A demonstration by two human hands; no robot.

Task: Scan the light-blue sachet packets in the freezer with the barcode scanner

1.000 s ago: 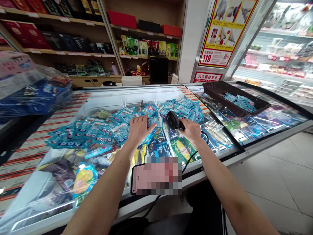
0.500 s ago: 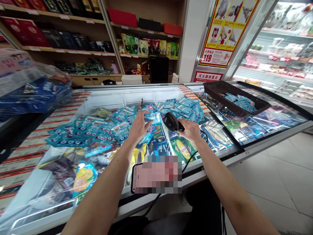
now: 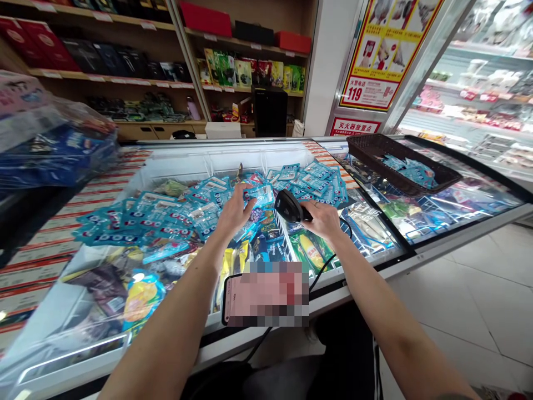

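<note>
My left hand [image 3: 234,214] has its thumb and fingers at the left end of a small blue snack packet [image 3: 263,194], gripping that edge above the pile. A barcode label seems to show on the packet's face. In my right hand [image 3: 325,220] is a black handheld barcode scanner [image 3: 289,206], its head tilted left toward the packet. Many like blue packets [image 3: 162,216] lie spread over the freezer's glass top to the left, and more [image 3: 318,180] are heaped behind the scanner. A phone [image 3: 250,300], partly blurred out, lies at the near edge between my forearms.
The chest freezer [image 3: 300,319] holds bagged frozen food under its glass. A brown basket [image 3: 441,186] with some blue packets stands at the right. Plastic-wrapped goods [image 3: 62,150] sit at the left. The scanner's black cable [image 3: 322,272] runs down past the phone. Shelves [image 3: 125,80] stand behind.
The view has tipped slightly. My left hand has shifted a little left, its thumb slightly higher along the packet's edge. My right hand and the scanner stay nearly still.
</note>
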